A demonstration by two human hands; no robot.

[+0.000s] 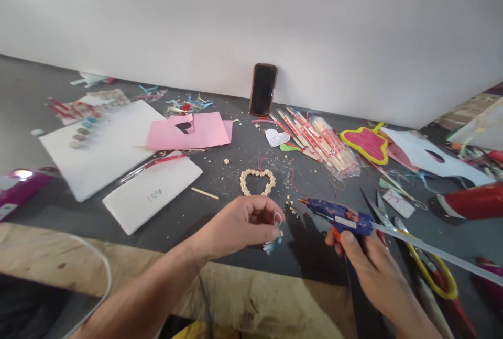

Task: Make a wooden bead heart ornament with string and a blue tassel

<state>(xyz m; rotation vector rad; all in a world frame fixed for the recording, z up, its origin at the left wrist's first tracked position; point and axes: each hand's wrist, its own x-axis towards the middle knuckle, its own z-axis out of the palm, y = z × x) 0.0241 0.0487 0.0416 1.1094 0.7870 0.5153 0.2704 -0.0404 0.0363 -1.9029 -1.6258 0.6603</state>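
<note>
My left hand point(243, 222) pinches a small light-blue tassel point(271, 246) with a loop of thread at its top, close to the table's front edge. In my right hand point(363, 255) is a blue glue gun point(340, 215), its copper-coloured nozzle pointing left toward the tassel. A long translucent glue stick point(440, 256) sticks out of the back of the gun. Just beyond my left hand lies a heart-shaped ring point(271, 184) made of small pale pieces, with red thread at its top; my hand hides its lower tip.
A phone point(263, 89) leans against the wall. Pink paper point(192, 132) and white sheets lie on the left. Bundled sticks point(318, 142), a pink-and-yellow shape point(365, 143), yellow-handled scissors point(446, 279) and a red can point(473, 201) are on the right. Crumbs dot the dark table.
</note>
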